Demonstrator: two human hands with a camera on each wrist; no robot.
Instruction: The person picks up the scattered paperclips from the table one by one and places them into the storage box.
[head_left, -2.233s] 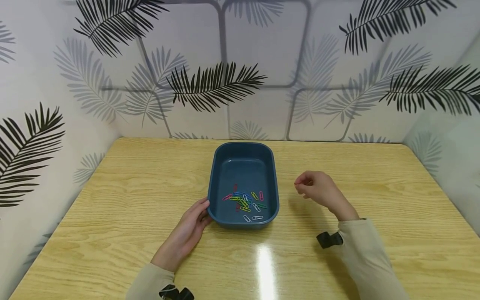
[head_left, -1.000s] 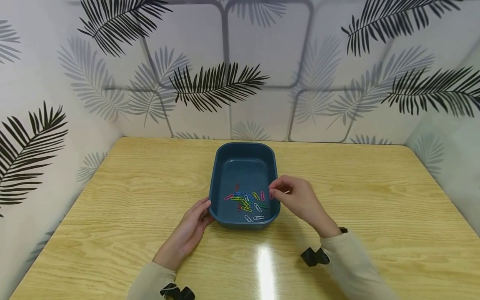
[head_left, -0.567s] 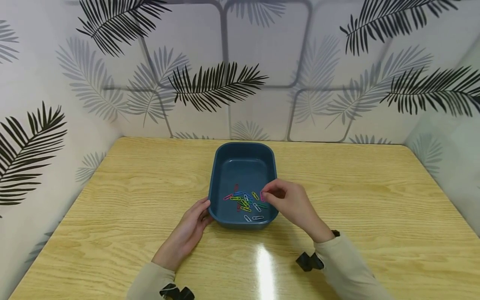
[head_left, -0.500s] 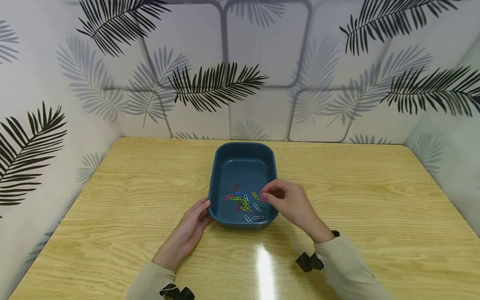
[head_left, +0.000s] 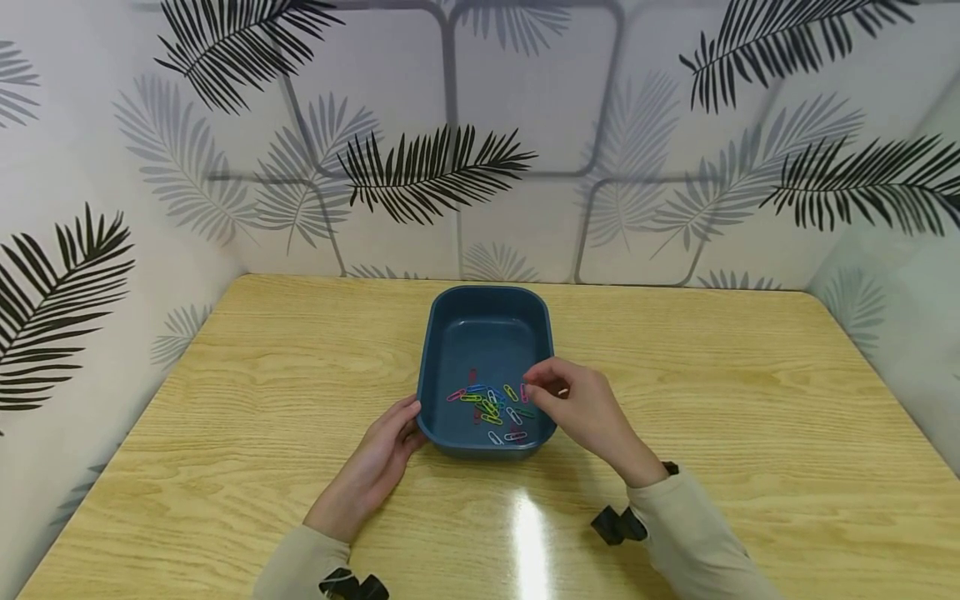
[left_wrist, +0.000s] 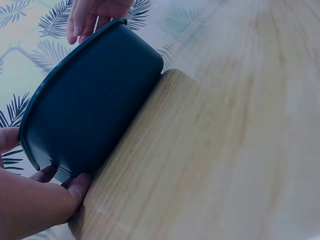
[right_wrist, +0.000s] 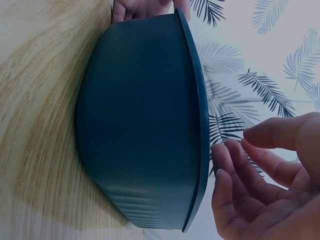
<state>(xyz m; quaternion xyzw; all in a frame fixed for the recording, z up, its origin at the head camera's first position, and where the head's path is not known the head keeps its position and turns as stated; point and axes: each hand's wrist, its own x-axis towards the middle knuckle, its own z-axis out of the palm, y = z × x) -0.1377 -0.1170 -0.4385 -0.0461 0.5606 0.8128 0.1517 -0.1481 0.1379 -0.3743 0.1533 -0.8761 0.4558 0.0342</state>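
A dark blue plastic bin (head_left: 491,302) stands on the table, with several coloured paper clips (head_left: 487,407) lying in its near half. My left hand (head_left: 378,458) holds the bin at its near left corner, fingertips at the rim and against the outer wall. Above the bin's right side is my right hand (head_left: 588,408); its thumb and index fingertip are slightly apart, and no paper clip shows between them. In the right wrist view, the right hand's fingers (right_wrist: 232,195) are loosely bent beside the rim. A red paper clip (head_left: 517,433) lies near the white ones at the front.
The bin rests on a light wooden table (head_left: 300,358). Behind it rises a pale wall covering (head_left: 517,225) with a leaf pattern. A bright reflection falls on the table in front of the bin. Both sleeves carry black wrist mounts.
My right hand came left from beside the bin to above its right side, then its fingertips parted. A red paper clip now lies at the front of the bin. The left hand stays put.
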